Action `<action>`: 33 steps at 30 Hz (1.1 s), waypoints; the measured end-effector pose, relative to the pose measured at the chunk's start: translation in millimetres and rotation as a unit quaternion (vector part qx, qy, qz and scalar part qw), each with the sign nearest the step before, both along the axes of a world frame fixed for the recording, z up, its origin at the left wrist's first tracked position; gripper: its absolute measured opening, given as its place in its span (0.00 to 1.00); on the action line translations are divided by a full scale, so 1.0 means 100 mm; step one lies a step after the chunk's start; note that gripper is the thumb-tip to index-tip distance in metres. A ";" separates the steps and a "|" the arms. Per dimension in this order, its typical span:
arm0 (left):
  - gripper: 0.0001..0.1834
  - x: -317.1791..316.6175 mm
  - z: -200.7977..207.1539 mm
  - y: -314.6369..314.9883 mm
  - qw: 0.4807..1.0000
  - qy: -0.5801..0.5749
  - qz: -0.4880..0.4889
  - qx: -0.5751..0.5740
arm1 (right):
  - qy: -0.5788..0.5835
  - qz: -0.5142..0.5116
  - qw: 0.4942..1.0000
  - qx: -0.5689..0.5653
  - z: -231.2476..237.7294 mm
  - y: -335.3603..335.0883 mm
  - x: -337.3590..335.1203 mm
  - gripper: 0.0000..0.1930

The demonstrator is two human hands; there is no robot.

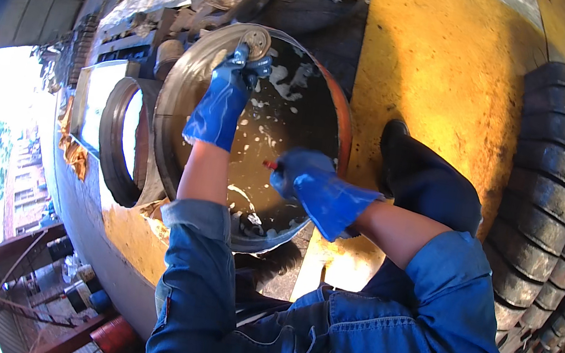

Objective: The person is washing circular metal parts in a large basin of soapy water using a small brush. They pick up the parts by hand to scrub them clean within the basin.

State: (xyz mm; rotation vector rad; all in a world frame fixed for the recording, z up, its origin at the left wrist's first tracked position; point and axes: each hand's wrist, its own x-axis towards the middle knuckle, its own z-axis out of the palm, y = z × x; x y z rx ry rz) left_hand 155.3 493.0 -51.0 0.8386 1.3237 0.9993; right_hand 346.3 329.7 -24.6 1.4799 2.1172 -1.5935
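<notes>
My left hand (231,90), in a long blue rubber glove, grips a round metal part with small holes (258,40) at the far rim of a large round tub (183,83). Murky brown liquid (279,122) with patches of white foam fills the tub. Over the near right side of the liquid is my right hand (304,177), also gloved in blue and closed. A small red end (270,164) of some tool pokes out of its left side; the rest of that tool is hidden in the fist.
A worn metal ring (121,139) stands left of the tub, beside a small metal cylinder (168,56). Big black tyres (539,198) line the right side. Yellow-painted flooring (449,70) lies between them and the tub, with my dark boot (394,138) on it.
</notes>
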 end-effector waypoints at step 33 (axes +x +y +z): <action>0.22 0.31 1.23 -1.01 0.500 0.646 -0.573 -0.067 | 0.015 -0.026 0.996 0.080 0.02 0.16 0.11 0.12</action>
